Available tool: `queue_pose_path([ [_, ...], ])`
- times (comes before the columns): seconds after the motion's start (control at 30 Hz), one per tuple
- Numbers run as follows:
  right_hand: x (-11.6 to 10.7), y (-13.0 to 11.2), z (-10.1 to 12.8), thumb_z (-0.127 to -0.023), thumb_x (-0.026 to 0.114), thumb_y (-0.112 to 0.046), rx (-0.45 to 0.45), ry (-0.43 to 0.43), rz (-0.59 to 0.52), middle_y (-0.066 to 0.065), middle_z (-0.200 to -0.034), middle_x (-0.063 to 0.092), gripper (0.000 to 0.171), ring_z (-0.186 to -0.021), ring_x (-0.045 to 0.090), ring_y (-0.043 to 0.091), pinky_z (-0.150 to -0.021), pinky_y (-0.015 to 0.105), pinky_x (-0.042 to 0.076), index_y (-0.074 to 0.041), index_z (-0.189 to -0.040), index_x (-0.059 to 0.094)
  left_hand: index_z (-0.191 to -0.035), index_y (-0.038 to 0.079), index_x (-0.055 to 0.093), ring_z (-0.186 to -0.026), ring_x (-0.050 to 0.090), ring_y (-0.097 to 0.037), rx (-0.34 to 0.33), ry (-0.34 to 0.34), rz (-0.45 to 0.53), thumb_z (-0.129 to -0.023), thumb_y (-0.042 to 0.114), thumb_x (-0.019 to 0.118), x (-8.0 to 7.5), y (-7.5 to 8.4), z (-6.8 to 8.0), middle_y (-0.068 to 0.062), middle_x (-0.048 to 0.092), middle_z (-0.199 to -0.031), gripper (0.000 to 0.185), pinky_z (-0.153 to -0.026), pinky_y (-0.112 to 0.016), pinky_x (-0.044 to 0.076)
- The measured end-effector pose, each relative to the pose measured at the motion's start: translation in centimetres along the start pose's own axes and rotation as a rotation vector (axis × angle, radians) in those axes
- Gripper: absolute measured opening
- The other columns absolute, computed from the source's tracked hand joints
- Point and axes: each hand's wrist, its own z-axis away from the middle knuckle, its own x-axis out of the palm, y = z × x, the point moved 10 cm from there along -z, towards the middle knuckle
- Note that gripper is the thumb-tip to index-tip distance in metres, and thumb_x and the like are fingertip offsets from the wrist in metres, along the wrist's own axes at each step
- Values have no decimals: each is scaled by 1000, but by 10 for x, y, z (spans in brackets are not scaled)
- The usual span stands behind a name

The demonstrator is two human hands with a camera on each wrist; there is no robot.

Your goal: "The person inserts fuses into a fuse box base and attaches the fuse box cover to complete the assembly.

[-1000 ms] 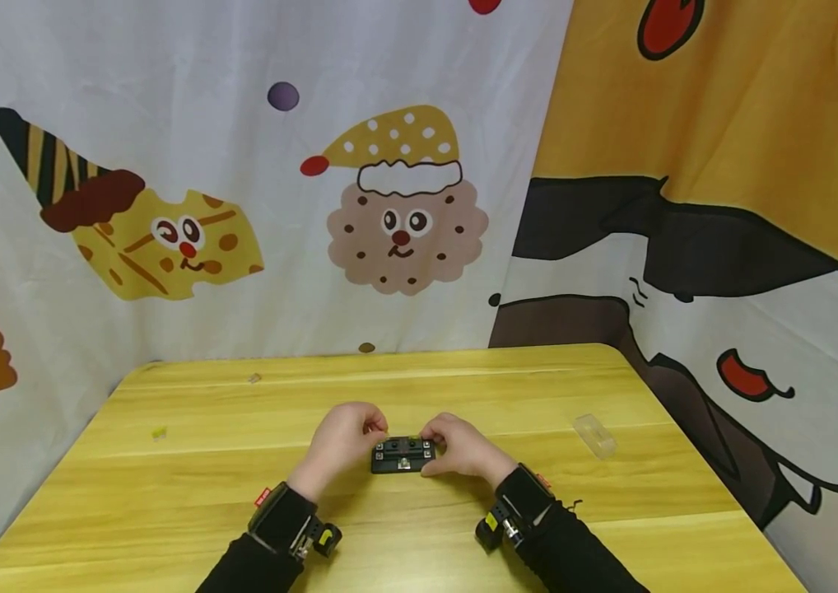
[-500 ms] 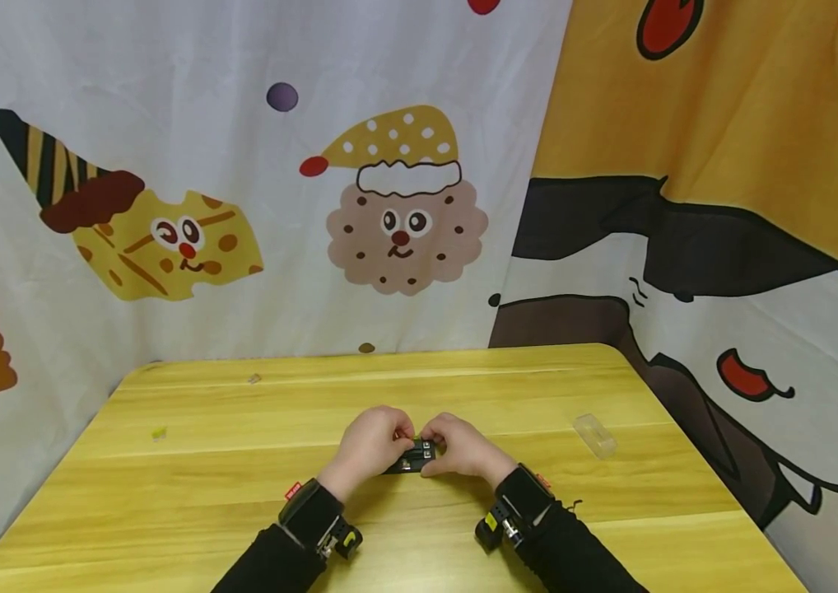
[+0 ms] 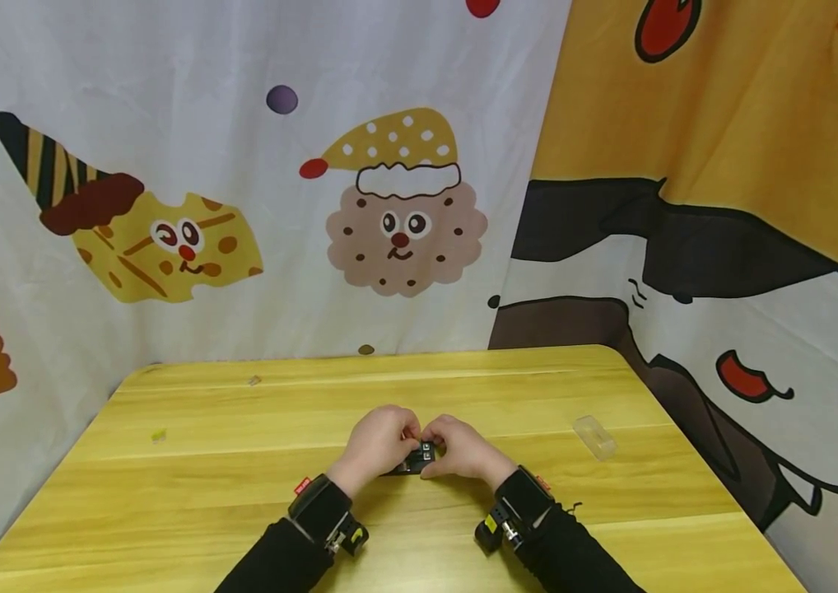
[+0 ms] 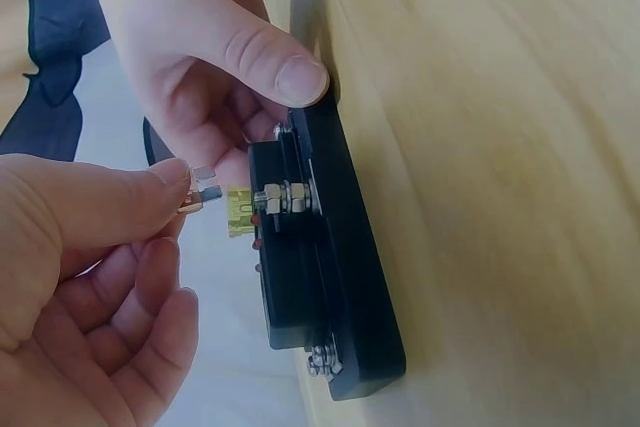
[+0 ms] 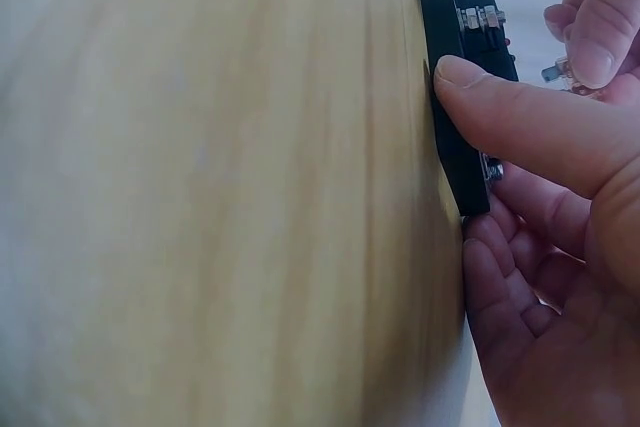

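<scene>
Left hand (image 3: 380, 438) pinches fuse (image 4: 204, 195) — right hand (image 3: 462, 449) grips black block (image 4: 350, 257) (clear box (image 3: 595, 436) well apart).

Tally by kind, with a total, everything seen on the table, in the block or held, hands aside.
Block: 1
Fuses: 2 (yellow fuse, held fuse)
Box: 1
Bits too small to identify: 2 (yellow bit, pale bit)
Total: 6
</scene>
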Motion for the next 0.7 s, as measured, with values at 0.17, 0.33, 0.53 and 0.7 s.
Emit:
queue_pose_path([
  [0.17,0,0,0,-72,90,-18,3,2,3,0,-100,55,42,-90,54,18,-84,34,47,-5,-105,66,-80,13,72,-69,57,-9,9,-7,-17,-80,7,81,3,2,-1,6,63,-76,11,-63,-26,48],
  [0.33,0,1,1,-73,89,-18,9,-5,-3,0,-101,55,43,-90,53,17,-83,33,46,-6,-107,67,-81,13,72,-69,58,-8,16,-11,-36,-79,7,82,5,2,-1,7,64,-75,11,-62,-26,48],
  [0.53,1,0,2,-73,89,-17,5,-8,-10,1,-103,56,43,-91,53,18,-83,33,46,-6,-108,67,-81,14,73,-69,59,-9,27,-23,-75,-80,8,82,8,3,-1,6,65,-76,12,-62,-26,49],
  [0.7,0,-2,2,-73,89,-17,6,-8,-14,2,-104,56,41,-92,54,19,-84,34,46,-6,-107,67,-80,16,72,-69,58,-9,28,-34,-106,-80,9,82,10,4,-1,7,63,-75,11,-62,-25,48],
])
